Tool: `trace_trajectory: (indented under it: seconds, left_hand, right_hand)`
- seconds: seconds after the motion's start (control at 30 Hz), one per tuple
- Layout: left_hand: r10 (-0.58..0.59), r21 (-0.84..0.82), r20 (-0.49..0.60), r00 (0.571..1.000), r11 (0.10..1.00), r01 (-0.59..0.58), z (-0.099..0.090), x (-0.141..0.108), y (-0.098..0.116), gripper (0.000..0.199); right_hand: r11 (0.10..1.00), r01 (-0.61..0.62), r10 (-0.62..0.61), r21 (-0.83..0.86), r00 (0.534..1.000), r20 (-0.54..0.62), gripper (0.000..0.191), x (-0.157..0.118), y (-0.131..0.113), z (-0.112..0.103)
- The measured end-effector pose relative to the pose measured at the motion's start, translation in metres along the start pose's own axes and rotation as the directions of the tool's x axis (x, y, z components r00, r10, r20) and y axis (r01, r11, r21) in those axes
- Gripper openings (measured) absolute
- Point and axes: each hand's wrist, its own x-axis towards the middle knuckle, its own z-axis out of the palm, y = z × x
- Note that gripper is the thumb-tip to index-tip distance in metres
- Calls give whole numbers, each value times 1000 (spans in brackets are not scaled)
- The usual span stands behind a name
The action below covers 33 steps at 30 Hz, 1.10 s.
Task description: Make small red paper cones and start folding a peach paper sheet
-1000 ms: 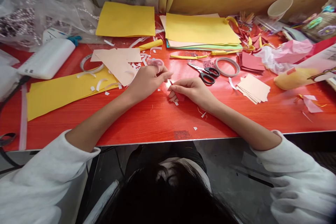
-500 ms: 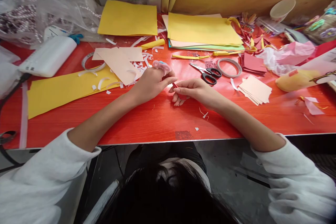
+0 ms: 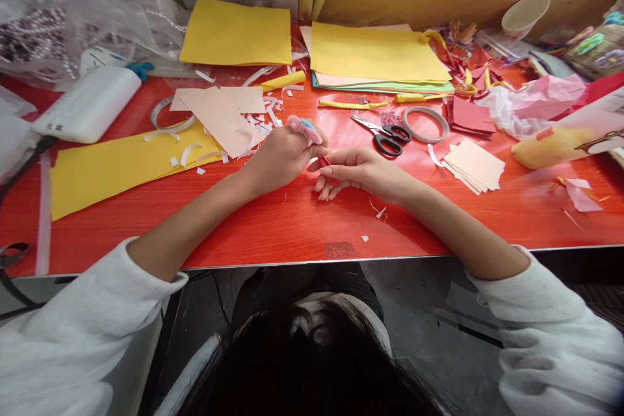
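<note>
My left hand [image 3: 285, 156] is closed, its fingertips pinching one end of a small piece of red paper [image 3: 326, 161]. A pink fuzzy flower [image 3: 306, 129] with a blue middle sits over its fingers. My right hand [image 3: 361, 172] meets it from the right, thumb and forefinger closed on the same red paper, the other fingers curled below. Most of the paper is hidden by my fingers, and its red blends with the table [image 3: 273, 227]. Just beyond my right hand lie black-handled scissors [image 3: 387, 138] with their blades parted.
Beside the scissors is a tape roll [image 3: 426, 125]; another tape roll [image 3: 170, 116] lies left. Dark red squares [image 3: 470, 118] and pale pink squares [image 3: 475, 166] are stacked right. Yellow sheets [image 3: 375, 55] lie at the back, yellow strips [image 3: 121, 166] left, and white scraps [image 3: 266, 120] beyond my left hand.
My left hand has rolled a little, so the pink flower shows its blue middle more. Less of the red paper shows between my right fingers.
</note>
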Motion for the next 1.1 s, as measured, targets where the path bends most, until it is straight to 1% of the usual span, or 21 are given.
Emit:
trace_trajectory:
  seconds: [0.07,0.2,0.3,0.4,0.5,0.63,0.7,0.73,0.8,0.87,0.93,1.0,1.1]
  left_hand:
    - [69,67,11,998,995,-70,2,-1,-3,21]
    - [112,165,47,993,979,-119,5,-2,-7,21]
    - [129,135,29,991,982,-132,4,-1,-8,20]
    - [76,59,32,997,995,-78,2,0,-6,18]
    - [42,41,70,997,998,-45,2,0,-5,18]
    - [57,42,105,993,997,-61,4,-1,-5,17]
    - [55,22,99,994,998,-57,4,-1,-5,17]
    - [38,3,90,995,999,-39,3,0,-5,16]
    - [-41,-57,82,996,997,46,2,1,-3,15]
    - [-140,-135,122,983,978,156,0,2,-1,16]
    - [-201,-196,171,965,953,233,-1,2,1,19]
    - [-220,-225,164,962,941,253,-2,2,2,19]
    - [-241,-229,87,967,939,255,-1,0,3,16]
  right_hand:
    - [1000,3,-2,-22,1000,6,26,1,1,1]
    - [1000,18,-18,-13,1000,-11,26,1,1,2]
    - [997,30,-30,65,1000,3,32,1,3,1]
    - [994,17,-20,108,999,31,31,1,4,-1]
    - [995,-7,5,102,1000,18,30,1,4,-2]
    - [997,-40,40,73,999,8,25,2,2,1]
    - [998,-45,46,52,999,-7,23,2,1,2]
    - [998,-42,43,43,999,-17,22,2,2,3]
    - [999,-25,26,37,999,-34,22,2,3,2]
    - [999,-13,15,47,999,-48,22,3,4,2]
    - [998,-18,21,68,999,-50,22,3,4,1]
    - [996,-36,40,84,998,-48,22,2,2,1]
    - [993,-66,71,95,996,-53,19,2,-2,3]
